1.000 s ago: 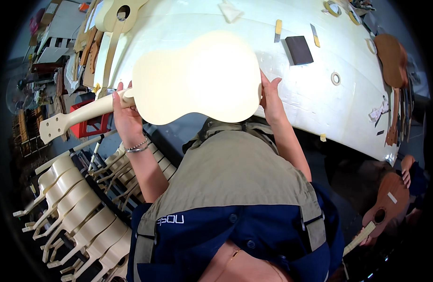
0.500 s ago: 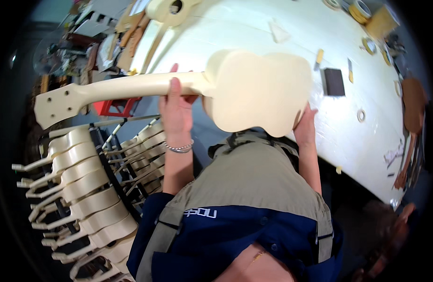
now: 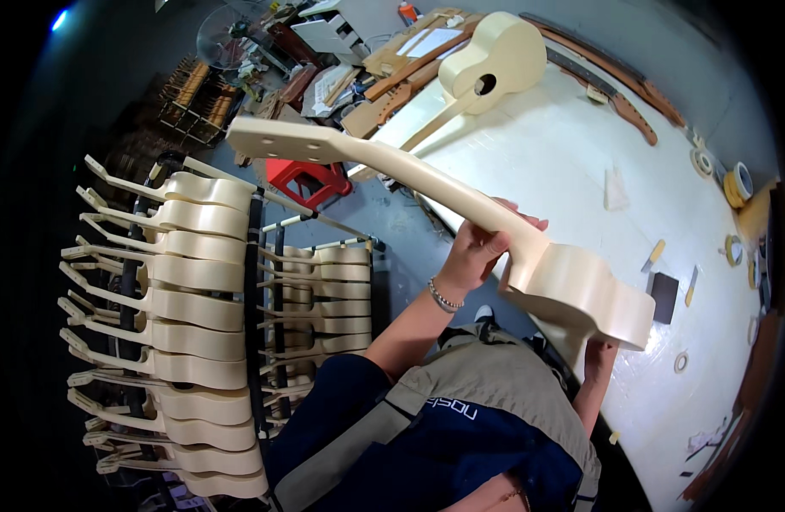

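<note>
A cream, unstrung ukulele is held tilted across my front, its headstock up at the far left and its body down at the right. My left hand is closed round the neck where it meets the body, the thumb lying along the heel. My right hand supports the body's lower end; most of its fingers are hidden beneath the body. The four-holed headstock reaches out over a red plastic stool on the floor.
Several similar ukuleles hang stacked on a rack at my left. A white worktable carries another ukulele, a dark block, a yellow-handled blade, tape rolls and wooden necks.
The ukulele has turned from its flat back facing me to its side showing, headstock raised and body lowered to the right. My view has swung left, showing more of the rack.
</note>
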The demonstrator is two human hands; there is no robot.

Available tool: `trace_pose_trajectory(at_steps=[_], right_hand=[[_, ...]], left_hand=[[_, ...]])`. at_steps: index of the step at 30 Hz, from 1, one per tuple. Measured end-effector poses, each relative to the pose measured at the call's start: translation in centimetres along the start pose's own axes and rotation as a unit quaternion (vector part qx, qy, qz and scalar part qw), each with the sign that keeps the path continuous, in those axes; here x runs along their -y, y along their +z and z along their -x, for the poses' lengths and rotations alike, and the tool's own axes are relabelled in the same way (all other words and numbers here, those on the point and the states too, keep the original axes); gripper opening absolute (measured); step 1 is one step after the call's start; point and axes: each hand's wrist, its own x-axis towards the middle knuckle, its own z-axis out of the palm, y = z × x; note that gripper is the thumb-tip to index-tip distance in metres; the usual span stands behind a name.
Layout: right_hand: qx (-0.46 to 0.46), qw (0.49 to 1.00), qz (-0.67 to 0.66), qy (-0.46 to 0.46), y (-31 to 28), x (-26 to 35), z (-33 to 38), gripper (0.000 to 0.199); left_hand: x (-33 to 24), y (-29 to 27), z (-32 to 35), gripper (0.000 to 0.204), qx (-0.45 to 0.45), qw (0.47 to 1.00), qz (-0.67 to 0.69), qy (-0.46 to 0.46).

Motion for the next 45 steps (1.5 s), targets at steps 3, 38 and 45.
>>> trace_pose_trajectory(at_steps=[3, 38, 45], right_hand=[[-0.195, 0.975, -0.085, 0.065, 3.9, 3.2, -0.5, 0.070], [0.043, 0.938, -0.095, 0.331, 7.3, 2.8, -5.1, 0.091], [0.078, 0.970, 0.216, 0.081, 14.6, 8.1, -7.1, 0.052]], left_hand=[[-0.8, 1.7, -0.1, 0.070, -0.042, 0.996, -0.076, -0.018], [-9.5, 0.9, 0.0, 0.017, -0.194, 0.940, -0.254, 0.118], [-10.0, 2.1, -2.0, 0.035, -0.083, 0.973, -0.164, 0.139]])
